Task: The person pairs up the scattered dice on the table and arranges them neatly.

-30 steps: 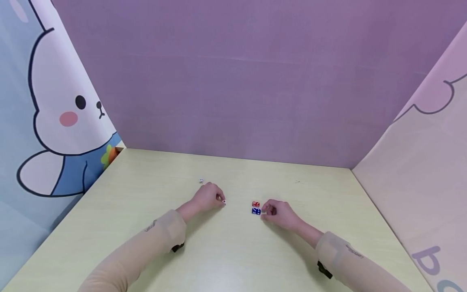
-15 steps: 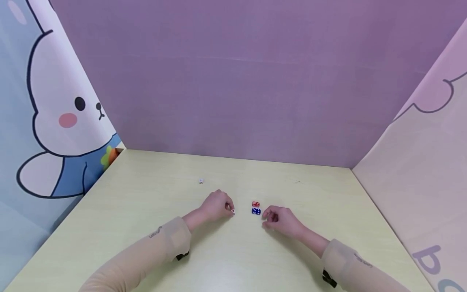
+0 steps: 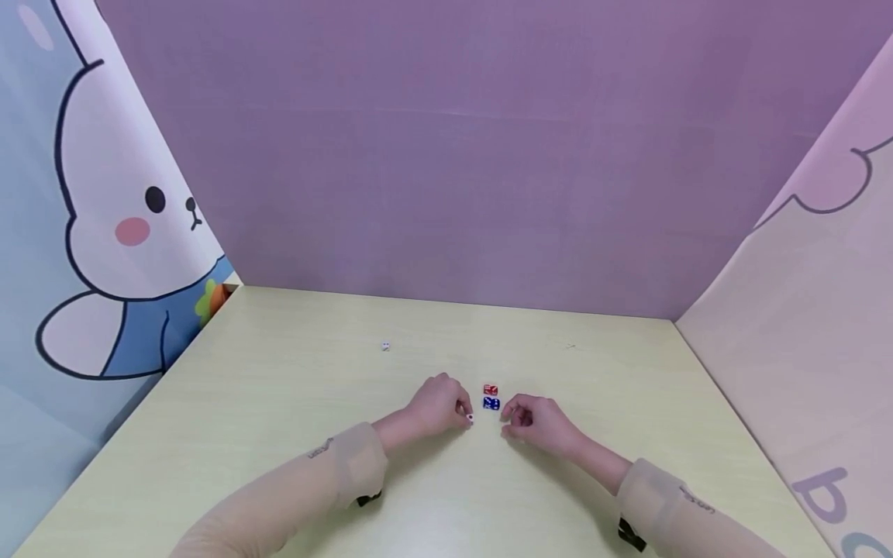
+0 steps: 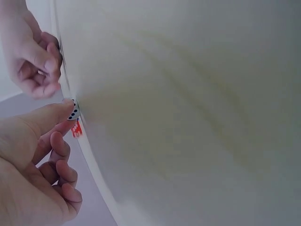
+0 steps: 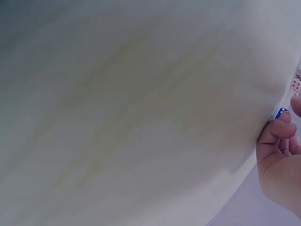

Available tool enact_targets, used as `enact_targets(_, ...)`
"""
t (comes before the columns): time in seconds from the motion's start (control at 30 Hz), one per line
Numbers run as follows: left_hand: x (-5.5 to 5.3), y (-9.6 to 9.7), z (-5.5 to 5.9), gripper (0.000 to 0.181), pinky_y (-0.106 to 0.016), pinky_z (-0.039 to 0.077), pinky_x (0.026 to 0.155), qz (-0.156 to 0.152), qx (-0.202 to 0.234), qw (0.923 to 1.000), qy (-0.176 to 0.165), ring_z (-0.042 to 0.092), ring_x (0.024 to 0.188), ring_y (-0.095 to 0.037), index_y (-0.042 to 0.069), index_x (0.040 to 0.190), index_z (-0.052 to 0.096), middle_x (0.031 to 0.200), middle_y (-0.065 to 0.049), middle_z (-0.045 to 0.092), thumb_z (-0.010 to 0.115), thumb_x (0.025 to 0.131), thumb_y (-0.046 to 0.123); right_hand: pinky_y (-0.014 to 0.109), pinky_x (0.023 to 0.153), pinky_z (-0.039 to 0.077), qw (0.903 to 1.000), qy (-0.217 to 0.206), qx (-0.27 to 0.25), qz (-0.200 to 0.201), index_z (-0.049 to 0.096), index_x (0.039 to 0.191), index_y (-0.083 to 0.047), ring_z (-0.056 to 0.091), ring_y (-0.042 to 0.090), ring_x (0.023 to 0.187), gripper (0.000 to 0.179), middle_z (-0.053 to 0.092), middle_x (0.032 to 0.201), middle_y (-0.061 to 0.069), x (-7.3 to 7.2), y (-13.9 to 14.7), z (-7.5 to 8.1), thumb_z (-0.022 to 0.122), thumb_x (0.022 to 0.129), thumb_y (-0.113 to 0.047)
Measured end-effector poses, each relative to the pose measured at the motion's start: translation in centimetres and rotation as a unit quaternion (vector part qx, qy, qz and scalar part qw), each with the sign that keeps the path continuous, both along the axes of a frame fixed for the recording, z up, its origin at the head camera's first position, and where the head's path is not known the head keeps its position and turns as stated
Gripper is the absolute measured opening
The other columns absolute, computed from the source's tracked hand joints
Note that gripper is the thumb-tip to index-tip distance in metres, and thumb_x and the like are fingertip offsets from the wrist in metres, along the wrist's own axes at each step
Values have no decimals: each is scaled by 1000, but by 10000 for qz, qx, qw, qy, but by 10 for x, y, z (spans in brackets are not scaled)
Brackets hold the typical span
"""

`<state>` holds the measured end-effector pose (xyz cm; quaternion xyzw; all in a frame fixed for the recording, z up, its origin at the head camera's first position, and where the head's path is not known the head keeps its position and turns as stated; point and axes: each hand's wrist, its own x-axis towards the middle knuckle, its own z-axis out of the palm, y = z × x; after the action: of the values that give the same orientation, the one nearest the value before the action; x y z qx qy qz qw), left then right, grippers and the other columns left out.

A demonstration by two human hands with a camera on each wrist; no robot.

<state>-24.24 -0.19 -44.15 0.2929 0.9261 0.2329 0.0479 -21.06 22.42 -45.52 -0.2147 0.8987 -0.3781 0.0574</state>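
Note:
My left hand [image 3: 438, 405] pinches a white die [image 3: 470, 418] between thumb and forefinger, just left of and nearer than the blue dice. In the left wrist view that white die [image 4: 74, 113] shows dark dots. Two blue dice [image 3: 491, 404] sit side by side on the table, with two red dice [image 3: 491, 390] directly behind them. Close to the right of the blue dice is my right hand [image 3: 540, 423], its fingers loosely bent and a gap between thumb and forefinger. It appears to hold nothing.
Another white die [image 3: 385, 346] lies farther back on the left of the pale table [image 3: 300, 333]. A small mark [image 3: 570, 346] shows at the back right. A purple panel [image 3: 446, 170] rises behind the table, with printed panels on both sides.
My left hand has carried the white die right and nearer, toward the blue dice. The right hand has drawn slightly nearer to me. The other dice stay in place.

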Motion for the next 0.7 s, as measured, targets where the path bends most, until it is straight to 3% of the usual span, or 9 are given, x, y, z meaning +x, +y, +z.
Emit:
enact_targets(0.3,8,27,1,9,-36,39,88,-183,-235,9990,321,46,76,-9,24,77,74,62,17,57,81,71,26,18,55,41,9999,36,-9,128,63,94,-5,47,6,60,17,55,69,-2,-1,0,-1,73,80,-9)
enact_targets(0.7,10,39,2,7,-28,38,76,-101,-265,9978,603,43,72,-8,25,72,75,64,18,59,81,71,27,18,54,42,9994,278,141,180,65,89,-6,46,2,56,14,55,65,-5,-3,-4,-3,73,78,-6)
